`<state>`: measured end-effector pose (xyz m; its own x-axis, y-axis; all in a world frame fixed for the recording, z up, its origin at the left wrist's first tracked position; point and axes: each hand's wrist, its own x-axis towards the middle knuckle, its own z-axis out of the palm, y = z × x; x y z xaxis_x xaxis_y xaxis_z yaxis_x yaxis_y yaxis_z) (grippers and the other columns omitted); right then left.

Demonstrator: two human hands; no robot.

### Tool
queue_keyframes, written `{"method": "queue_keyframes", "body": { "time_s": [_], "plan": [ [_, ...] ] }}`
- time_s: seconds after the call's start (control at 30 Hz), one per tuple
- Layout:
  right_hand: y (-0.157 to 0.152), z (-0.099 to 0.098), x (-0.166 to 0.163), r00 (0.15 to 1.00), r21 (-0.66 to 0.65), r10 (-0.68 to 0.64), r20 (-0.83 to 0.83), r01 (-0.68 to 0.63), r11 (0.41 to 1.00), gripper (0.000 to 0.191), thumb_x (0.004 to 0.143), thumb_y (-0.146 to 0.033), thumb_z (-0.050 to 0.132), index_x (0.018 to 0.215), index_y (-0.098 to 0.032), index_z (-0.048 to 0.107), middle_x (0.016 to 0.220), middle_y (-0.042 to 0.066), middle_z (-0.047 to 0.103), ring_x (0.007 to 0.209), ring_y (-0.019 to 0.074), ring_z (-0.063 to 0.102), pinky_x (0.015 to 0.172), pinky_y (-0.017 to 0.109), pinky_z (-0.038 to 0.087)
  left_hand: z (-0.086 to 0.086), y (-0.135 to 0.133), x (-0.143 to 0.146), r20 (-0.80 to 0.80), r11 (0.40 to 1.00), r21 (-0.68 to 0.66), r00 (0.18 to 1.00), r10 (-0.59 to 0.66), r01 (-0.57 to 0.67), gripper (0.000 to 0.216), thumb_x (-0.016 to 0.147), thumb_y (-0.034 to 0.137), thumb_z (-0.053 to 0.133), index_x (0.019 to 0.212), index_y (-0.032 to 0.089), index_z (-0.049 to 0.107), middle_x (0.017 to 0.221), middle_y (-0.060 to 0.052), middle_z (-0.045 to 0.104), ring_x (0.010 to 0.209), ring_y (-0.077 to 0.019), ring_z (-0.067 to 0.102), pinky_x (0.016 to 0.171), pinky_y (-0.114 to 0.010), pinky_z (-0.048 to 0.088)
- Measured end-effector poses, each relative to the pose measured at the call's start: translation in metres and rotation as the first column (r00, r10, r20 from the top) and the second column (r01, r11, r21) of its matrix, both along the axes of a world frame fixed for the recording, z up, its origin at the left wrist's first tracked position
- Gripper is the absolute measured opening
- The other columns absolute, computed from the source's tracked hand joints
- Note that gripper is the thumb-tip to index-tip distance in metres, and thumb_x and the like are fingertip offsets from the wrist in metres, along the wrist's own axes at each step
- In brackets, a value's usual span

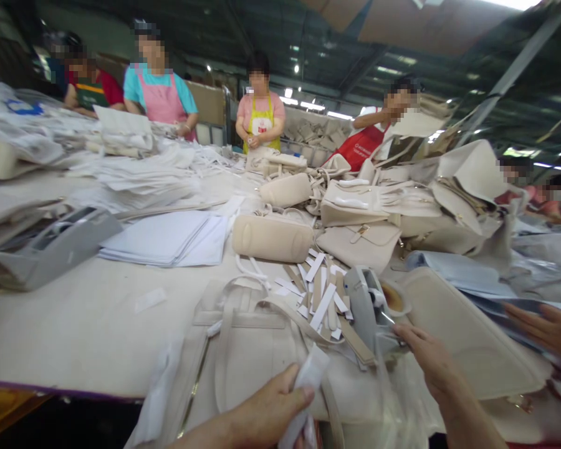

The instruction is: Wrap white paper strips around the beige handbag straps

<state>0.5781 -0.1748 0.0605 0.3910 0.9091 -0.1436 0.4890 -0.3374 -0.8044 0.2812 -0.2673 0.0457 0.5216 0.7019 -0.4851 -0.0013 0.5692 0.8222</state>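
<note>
Left hand (271, 408) at bottom centre pinches a white wrapped strap (308, 377) of the cream handbag (247, 355) lying flat on the table (75, 324). Right hand (427, 355) reaches with fingers extended to the grey tape dispenser (367, 305), fingertips touching its front; nothing gripped. Loose white strips (320, 293) pile just behind the bag. Another person's hand (549, 327) enters at right edge.

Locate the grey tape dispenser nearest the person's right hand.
In the head view, the grey tape dispenser stands right of centre on the table, just beyond the right hand, beside scattered white paper strips and a flat cream bag.
</note>
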Motion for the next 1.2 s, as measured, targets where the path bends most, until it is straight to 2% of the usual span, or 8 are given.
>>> {"method": "queue_keyframes", "body": {
  "time_s": [0.1, 0.2, 0.37, 0.47, 0.7, 0.83, 1.0, 1.2],
  "plan": [
    [-0.011, 0.007, -0.001, 0.990, 0.074, -0.057, -0.129, 0.067, 0.995, 0.040, 0.052, -0.049, 0.063, 0.074, -0.017, 0.069, 0.090, 0.007, 0.070, 0.098, 0.0270, 0.058, 0.086, 0.035, 0.042, 0.002, 0.001, -0.002, 0.062, 1.000, -0.005, 0.998, 0.011, -0.011, 0.023, 0.083, 0.038, 0.041, 0.096, 0.019, 0.039, 0.054, 0.005, 0.053, 0.036, -0.0060, 0.044, 0.032, -0.012, 0.031],
    [-0.031, 0.019, 0.000, 0.995, 0.068, -0.099, 0.017, 0.098, 0.993, 0.039, 0.054, -0.053, 0.061, 0.074, -0.021, 0.069, 0.092, 0.005, 0.070, 0.100, 0.0265, 0.056, 0.089, 0.035, 0.039, 0.003, 0.001, -0.003, 0.100, 1.000, -0.002, 0.995, 0.028, -0.028, 0.035, 0.080, 0.050, 0.044, 0.096, 0.019, 0.040, 0.060, 0.003, 0.057, 0.036, -0.0050, 0.045, 0.033, -0.012, 0.032],
    [-0.059, 0.014, -0.003, 0.998, -0.032, 0.000, -0.064, -0.002, 0.999, 0.040, 0.061, -0.058, 0.057, 0.069, -0.019, 0.061, 0.057, -0.001, 0.058, 0.053, 0.0142, 0.051, 0.054, 0.027, 0.042, 0.004, 0.002, -0.001, 0.126, 1.000, -0.021, 0.992, 0.020, -0.018, 0.049, 0.073, 0.061, 0.048, 0.094, 0.018, 0.042, 0.065, 0.000, 0.060, 0.037, -0.0048, 0.047, 0.032, -0.012, 0.031],
    [-0.057, -0.002, -0.007, 0.993, -0.023, 0.068, -0.092, -0.071, 0.997, 0.037, 0.066, -0.055, 0.054, 0.067, -0.018, 0.056, 0.052, -0.005, 0.050, 0.047, 0.0106, 0.045, 0.049, 0.024, 0.038, 0.007, 0.004, 0.001, 0.101, 1.000, -0.028, 0.995, 0.011, -0.008, 0.051, 0.071, 0.062, 0.049, 0.093, 0.016, 0.044, 0.068, -0.002, 0.063, 0.037, -0.0045, 0.047, 0.032, -0.012, 0.031],
    [-0.050, -0.017, 0.017, 0.873, -0.147, 0.303, 0.383, -0.266, 0.953, 0.026, 0.073, -0.044, 0.043, 0.065, -0.022, 0.055, 0.055, -0.001, 0.057, 0.056, 0.0157, 0.055, 0.057, 0.026, 0.041, 0.002, 0.003, 0.001, 0.066, 1.000, -0.016, 0.998, 0.001, 0.000, 0.041, 0.074, 0.056, 0.048, 0.089, 0.018, 0.044, 0.062, 0.000, 0.060, 0.037, -0.0061, 0.047, 0.034, -0.014, 0.033],
    [-0.068, 0.001, 0.022, 0.882, -0.077, 0.275, 0.383, -0.266, 0.961, 0.039, 0.076, -0.056, 0.040, 0.080, -0.023, 0.059, 0.059, -0.001, 0.059, 0.057, 0.0155, 0.058, 0.058, 0.024, 0.046, -0.002, 0.000, 0.003, -0.025, 0.999, 0.048, 1.000, 0.019, -0.018, 0.028, 0.078, 0.046, 0.043, 0.084, 0.019, 0.042, 0.055, 0.003, 0.052, 0.038, -0.0093, 0.046, 0.035, -0.017, 0.033],
    [-0.086, 0.024, -0.042, 0.852, 0.078, 0.489, 0.185, -0.509, 0.857, 0.035, 0.078, -0.051, 0.048, 0.093, -0.023, 0.062, 0.064, -0.001, 0.063, 0.057, 0.0125, 0.060, 0.057, 0.018, 0.048, 0.005, -0.002, 0.003, -0.279, 0.948, 0.308, 0.960, 0.012, 0.078, 0.022, 0.080, 0.038, 0.042, 0.080, 0.018, 0.050, 0.061, 0.002, 0.052, 0.055, -0.0133, 0.051, 0.050, -0.022, 0.040],
    [-0.094, 0.008, -0.127, 0.799, 0.006, 0.601, -0.007, -0.601, 0.799, 0.036, 0.081, -0.050, 0.043, 0.094, -0.022, 0.062, 0.061, -0.001, 0.063, 0.052, 0.0122, 0.058, 0.053, 0.019, 0.048, 0.001, -0.006, -0.003, -0.356, 0.860, 0.494, 0.932, 0.063, 0.131, 0.025, 0.086, 0.036, 0.039, 0.088, 0.020, 0.058, 0.084, 0.000, 0.063, 0.080, -0.0158, 0.057, 0.069, -0.024, 0.042]
  ]
}}
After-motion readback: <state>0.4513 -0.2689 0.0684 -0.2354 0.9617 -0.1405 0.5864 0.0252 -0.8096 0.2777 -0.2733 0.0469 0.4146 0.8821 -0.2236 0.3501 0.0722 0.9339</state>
